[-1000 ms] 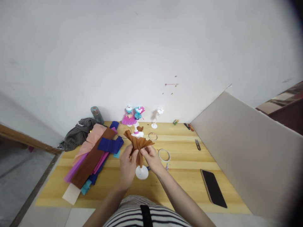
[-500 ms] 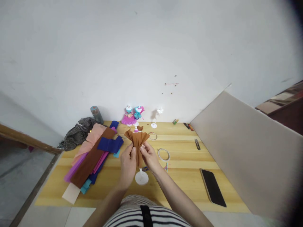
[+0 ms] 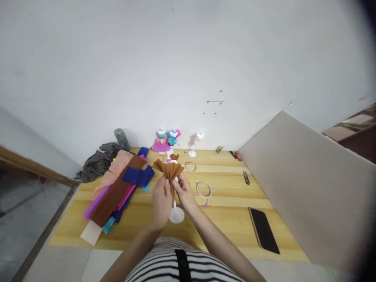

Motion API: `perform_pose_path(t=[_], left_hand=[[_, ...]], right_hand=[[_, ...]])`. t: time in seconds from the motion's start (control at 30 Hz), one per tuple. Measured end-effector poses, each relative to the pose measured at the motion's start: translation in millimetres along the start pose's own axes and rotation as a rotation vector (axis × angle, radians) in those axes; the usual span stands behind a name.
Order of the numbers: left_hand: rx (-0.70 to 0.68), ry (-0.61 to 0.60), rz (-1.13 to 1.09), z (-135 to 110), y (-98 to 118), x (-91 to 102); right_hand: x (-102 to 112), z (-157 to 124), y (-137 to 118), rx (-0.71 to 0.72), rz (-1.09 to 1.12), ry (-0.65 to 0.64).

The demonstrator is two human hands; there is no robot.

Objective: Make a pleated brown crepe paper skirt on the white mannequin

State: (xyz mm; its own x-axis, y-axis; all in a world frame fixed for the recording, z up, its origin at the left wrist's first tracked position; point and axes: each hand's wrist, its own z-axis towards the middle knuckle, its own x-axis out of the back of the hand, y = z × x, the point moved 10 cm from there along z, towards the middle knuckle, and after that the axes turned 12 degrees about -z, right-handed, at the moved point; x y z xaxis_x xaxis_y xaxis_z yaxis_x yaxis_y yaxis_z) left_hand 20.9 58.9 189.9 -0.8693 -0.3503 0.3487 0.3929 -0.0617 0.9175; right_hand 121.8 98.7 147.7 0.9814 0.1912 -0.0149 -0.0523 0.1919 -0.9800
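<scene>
Brown crepe paper point(image 3: 169, 171), pleated and fanned out at its top, is pinched between both hands above the wooden table point(image 3: 229, 203); the left hand point(image 3: 161, 202) closes round the gathered lower end, and the right hand point(image 3: 182, 191) grips the same bunch from the other side, fingertips pressed in; under the paper a small white stand point(image 3: 176, 216) rests its round base on the table, its thin stem rising into the folds. A heap of coloured paper sheets point(image 3: 117, 188) lies to the left, a tape ring point(image 3: 203, 189) and a phone point(image 3: 263, 235) to the right. Paper this thin could tear if the pinch twists too hard; the light stand might tip should either wrist nudge its stem; loosened fingers would let the pleats spring apart.
</scene>
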Motion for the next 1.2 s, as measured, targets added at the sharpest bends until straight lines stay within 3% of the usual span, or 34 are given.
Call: perform_pose_path(t=[0.27, 0.77, 1.03, 1.2], left_hand=[[-0.131, -0.049, -0.037, -10, 8, -7.3], [0.004, 0.027, -0.020, -8, -2, 3.4], [0.070, 0.100, -0.135, -10, -15, 6.2], [0.029, 0.066, -0.146, -13, -12, 0.3]], right_hand=[[0, -1, -7, 0.017, -0.021, 0.018], [0, -3, -4, -0.001, 0.017, 0.001], [2, -3, 3, -0.019, 0.077, 0.005], [1, -3, 0, -0.042, 0.070, 0.002]])
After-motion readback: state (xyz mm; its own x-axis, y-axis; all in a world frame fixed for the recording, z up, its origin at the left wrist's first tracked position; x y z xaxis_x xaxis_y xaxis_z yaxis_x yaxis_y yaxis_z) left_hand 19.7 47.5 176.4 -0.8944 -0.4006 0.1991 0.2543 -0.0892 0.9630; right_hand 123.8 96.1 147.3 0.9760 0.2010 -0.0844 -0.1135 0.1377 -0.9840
